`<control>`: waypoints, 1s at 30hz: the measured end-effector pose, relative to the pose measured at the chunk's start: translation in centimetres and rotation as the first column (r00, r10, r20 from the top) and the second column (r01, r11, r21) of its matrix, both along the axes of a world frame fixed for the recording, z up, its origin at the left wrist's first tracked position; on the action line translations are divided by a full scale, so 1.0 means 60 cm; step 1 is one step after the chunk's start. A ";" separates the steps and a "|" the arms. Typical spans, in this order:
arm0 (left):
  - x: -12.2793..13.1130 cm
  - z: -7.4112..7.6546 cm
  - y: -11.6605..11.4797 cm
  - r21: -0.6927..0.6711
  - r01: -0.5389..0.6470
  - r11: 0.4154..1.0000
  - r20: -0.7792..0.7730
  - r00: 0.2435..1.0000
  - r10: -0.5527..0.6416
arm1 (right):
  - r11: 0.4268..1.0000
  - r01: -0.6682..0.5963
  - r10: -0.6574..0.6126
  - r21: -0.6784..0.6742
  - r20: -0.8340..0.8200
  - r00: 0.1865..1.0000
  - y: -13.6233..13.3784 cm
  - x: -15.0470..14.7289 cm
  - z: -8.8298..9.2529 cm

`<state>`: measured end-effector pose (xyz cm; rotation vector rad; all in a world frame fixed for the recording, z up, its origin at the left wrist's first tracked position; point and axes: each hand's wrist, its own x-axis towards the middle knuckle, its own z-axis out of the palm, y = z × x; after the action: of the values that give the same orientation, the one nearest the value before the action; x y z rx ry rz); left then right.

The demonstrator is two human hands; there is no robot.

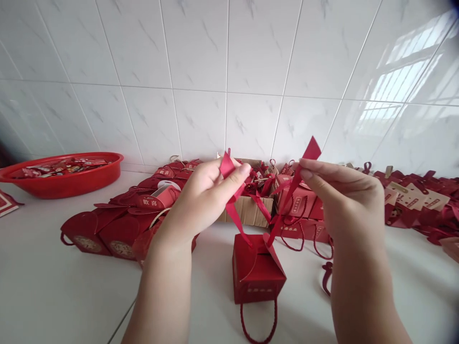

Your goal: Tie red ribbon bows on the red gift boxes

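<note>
A small red gift box (pixel 256 272) sits on the white table with its top flaps folded together and a twisted cord handle hanging down its front. A red ribbon (pixel 236 220) rises from its top in two lengths. My left hand (pixel 215 188) pinches one length between thumb and fingers, its pointed end sticking up. In my right hand (pixel 333 186) the other length is pinched between thumb and fingertips, and its slanted end shows above them. Both hands are raised above and behind the box, apart from each other.
A red plastic basin (pixel 64 184) of wrapped sweets stands at the far left. Red boxes (pixel 114 229) are stacked left, behind and right, around a cardboard carton (pixel 245 213). A loose ribbon piece (pixel 326 277) lies right. Part of another hand (pixel 451 247) shows at the right edge.
</note>
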<state>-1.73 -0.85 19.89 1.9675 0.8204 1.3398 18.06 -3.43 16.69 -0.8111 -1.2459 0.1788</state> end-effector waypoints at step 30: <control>-0.059 0.012 -0.019 -0.041 -0.061 0.997 0.030 0.998 0.063 | 1.000 0.012 -0.013 -0.005 -0.112 0.994 0.012 0.017 0.005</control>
<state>-5.26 -1.96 20.64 1.8998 0.8935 1.3752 19.08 -2.71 16.97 -0.8019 -1.1349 0.2145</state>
